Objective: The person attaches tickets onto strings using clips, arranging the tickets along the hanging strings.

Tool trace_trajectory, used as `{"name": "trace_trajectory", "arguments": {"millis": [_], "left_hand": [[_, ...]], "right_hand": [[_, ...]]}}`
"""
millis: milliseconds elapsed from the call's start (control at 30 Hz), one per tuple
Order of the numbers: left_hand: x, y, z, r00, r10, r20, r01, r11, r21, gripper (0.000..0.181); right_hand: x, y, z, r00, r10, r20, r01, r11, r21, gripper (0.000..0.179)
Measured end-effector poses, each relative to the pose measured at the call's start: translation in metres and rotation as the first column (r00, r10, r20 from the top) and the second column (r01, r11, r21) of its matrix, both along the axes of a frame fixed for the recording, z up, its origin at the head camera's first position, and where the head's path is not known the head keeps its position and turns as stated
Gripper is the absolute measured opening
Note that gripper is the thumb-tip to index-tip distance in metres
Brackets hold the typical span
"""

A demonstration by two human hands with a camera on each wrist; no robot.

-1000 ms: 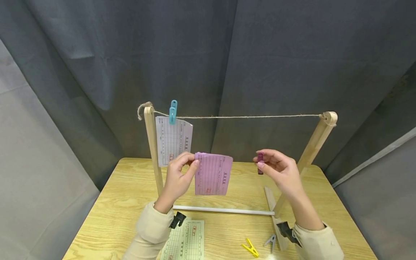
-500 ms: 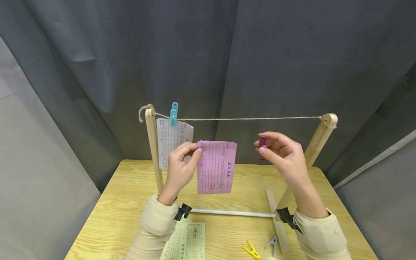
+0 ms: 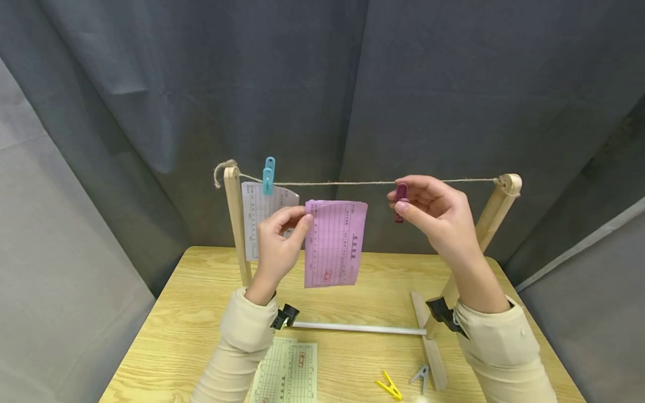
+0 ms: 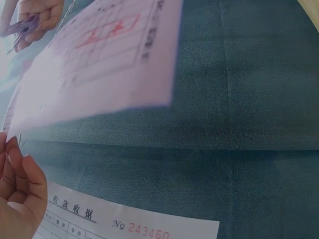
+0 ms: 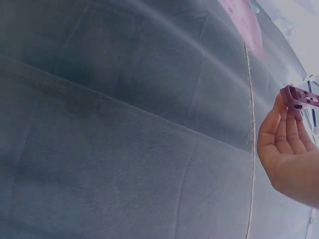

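While left fingers are pinching lined pink paper at ten o'clock, right fingers a maroon clip, only the head view is showing green slips.

Table: light wood grain, rounded far corners
Green sheets: printed forms, red stamps, overlapping on the left side
Yellow clothespin: right of the sheets
Gray clothespin: near the yellow one
Wooden foot: flat, close by the gray clothespin
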State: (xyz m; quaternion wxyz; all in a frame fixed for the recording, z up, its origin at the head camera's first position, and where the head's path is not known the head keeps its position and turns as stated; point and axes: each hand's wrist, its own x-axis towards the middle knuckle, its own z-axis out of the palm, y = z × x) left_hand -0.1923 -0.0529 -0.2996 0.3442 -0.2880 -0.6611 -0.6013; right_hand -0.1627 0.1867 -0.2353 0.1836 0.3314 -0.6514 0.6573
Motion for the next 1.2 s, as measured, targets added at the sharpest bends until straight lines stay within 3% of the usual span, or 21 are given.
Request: {"name": "trace_trajectory", "arguments": {"millis": [500,733,967,1200], "left_hand": [[-0.013,0.003,0.009,0.993,0.049,0.104,-0.056,0.996,0.065,0.011],[-0.015,0.001,0.007,0.991,0.06,0.123,-0.068,0.996,0.064,0.012],[-0.011,-0.002,0.004,0.991,0.059,0.12,-0.069,0.994,0.082,0.011],[-0.012,-0.003,0.005,0.991,0.06,0.117,-0.071,0.993,0.089,0.011]], "right_hand": [[-0.015,-0.023,0.039,0.999,-0.034,-0.012,0.035,0.998,0.061,0.023],[-0.026,-0.032,0.044,1.0,-0.007,0.009,0.007,0.996,0.091,0.024],[-0.033,-0.044,0.046,0.998,-0.063,0.029,0.056,0.974,0.218,0.024],[-0.04,-0.05,0.054,0.996,-0.075,0.053,0.061,0.972,0.229,0.023]]}}
